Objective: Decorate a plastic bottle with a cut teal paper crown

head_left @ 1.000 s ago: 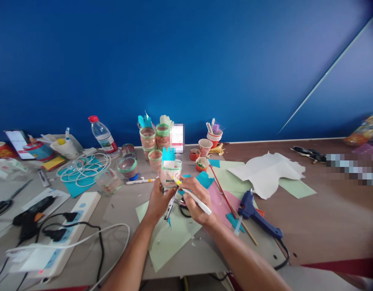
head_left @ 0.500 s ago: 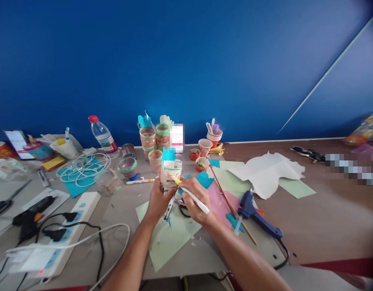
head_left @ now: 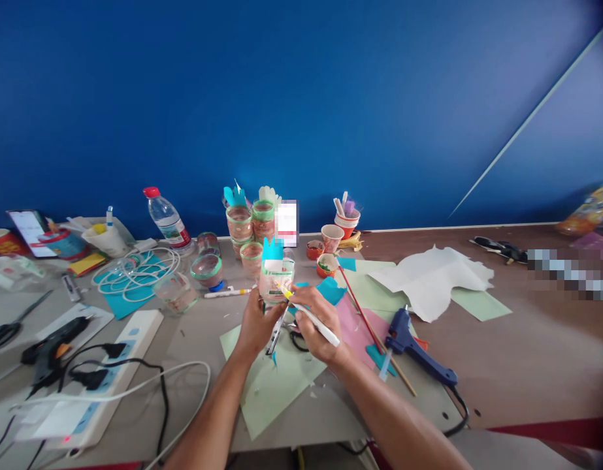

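My left hand [head_left: 255, 323] grips a small clear plastic cup [head_left: 276, 277] with a green rim band and a blue paper piece on top, held upright above the table. My right hand [head_left: 315, 321] is closed on a white pen with a yellow tip [head_left: 311, 315], and the tip touches the cup's side. Under both hands lie a pale green paper sheet [head_left: 269, 382] and black-handled scissors [head_left: 294, 336], partly hidden.
A blue glue gun [head_left: 411, 343] and thin red stick [head_left: 364, 320] lie to the right. Decorated cups [head_left: 249, 225], a water bottle [head_left: 166, 220] and paper cups [head_left: 338, 235] stand behind. A power strip [head_left: 93, 385], cables and a black glue gun [head_left: 49, 349] fill the left; white paper [head_left: 431, 277] lies right.
Almost nothing differs: the pen tip in my right hand shifts very slightly against the cup. My left hand keeps the cup still.
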### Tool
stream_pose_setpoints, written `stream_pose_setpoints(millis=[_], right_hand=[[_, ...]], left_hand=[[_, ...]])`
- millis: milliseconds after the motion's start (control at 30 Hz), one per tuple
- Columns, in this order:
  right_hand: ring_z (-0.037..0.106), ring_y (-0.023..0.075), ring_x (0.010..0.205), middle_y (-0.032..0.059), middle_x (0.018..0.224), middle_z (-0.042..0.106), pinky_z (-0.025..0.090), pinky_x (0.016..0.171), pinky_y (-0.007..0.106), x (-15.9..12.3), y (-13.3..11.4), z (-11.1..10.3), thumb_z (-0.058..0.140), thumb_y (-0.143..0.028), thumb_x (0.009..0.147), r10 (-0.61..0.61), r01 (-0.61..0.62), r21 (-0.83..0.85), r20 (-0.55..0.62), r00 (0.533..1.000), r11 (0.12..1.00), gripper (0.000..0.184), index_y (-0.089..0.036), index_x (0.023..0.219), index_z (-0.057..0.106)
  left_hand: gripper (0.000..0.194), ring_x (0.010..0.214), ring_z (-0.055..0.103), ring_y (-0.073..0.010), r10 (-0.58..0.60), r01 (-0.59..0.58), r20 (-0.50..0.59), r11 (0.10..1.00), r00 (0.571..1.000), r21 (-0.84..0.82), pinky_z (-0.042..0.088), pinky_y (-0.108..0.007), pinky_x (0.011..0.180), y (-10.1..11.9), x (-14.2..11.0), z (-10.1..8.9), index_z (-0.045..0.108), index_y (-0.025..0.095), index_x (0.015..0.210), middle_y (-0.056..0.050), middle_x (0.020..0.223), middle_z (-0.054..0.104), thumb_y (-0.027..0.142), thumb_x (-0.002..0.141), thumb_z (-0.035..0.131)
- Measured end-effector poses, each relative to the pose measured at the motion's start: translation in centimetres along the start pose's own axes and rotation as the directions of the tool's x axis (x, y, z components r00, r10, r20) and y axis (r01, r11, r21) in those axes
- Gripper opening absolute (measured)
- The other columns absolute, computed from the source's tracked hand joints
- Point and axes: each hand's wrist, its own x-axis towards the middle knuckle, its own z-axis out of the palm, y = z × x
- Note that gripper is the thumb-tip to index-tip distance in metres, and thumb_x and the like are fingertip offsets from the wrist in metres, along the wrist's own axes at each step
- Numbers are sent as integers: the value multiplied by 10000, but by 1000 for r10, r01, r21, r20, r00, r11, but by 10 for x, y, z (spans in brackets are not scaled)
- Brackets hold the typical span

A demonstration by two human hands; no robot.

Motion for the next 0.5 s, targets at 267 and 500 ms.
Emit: stream_pose_setpoints(millis=[267, 500], right_hand=[[650, 210, 860, 55, 855, 672, 539, 826, 395, 1, 0, 3, 453, -170, 857, -60, 60, 11, -19, 998, 998, 243, -240, 1019, 621], [655, 216, 924, 67, 894, 678, 533, 851, 393, 0, -2, 2, 465, -166, 856, -5, 5, 28, -24, 1000, 1000, 224, -228, 978, 642]], left_hand=[[399, 913, 663, -227, -2, 2, -19, 999, 1000, 35, 498, -355, 813, -1, 1, 0, 552, 170, 1016, -82, 980, 678, 337, 697, 722], [388, 943, 649, -226, -2, 2, -10, 1000, 1000, 5, 499, -344, 817, -3, 0, 0, 554, 170, 1013, -87, 1000, 671, 325, 701, 724]])
